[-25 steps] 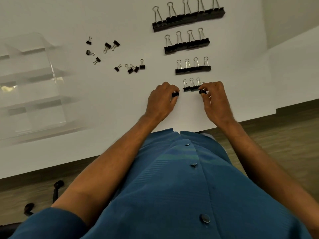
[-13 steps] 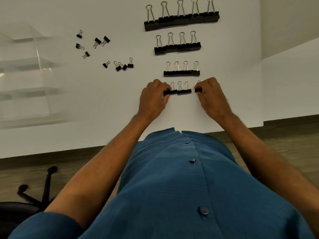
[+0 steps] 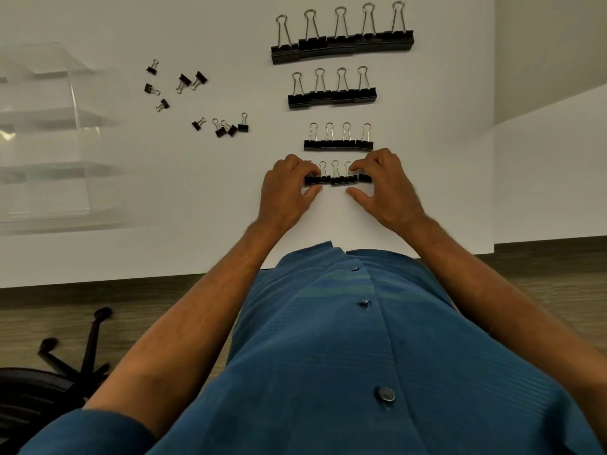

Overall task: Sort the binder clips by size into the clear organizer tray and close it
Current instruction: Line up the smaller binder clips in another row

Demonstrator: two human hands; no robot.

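Black binder clips lie in four rows on the white table (image 3: 164, 251), biggest at the back: the largest row (image 3: 341, 44), a second row (image 3: 331, 95), a third row (image 3: 338, 144) and the nearest row of small clips (image 3: 338, 179). My left hand (image 3: 285, 195) pinches the left end clip of that nearest row. My right hand (image 3: 387, 188) pinches the right end clip (image 3: 364, 178), which sits slightly apart from the others. Several tiny clips (image 3: 223, 126) are scattered to the left. The clear organizer tray (image 3: 49, 139) stands open at the far left.
The table's front edge runs just in front of my body, with wood floor below. A black office chair base (image 3: 65, 366) sits at the lower left. A second white surface (image 3: 551, 165) adjoins on the right.
Both hands have drawn closer together along the nearest row, pressing its end clips toward the middle ones. The camera view shifted slightly.
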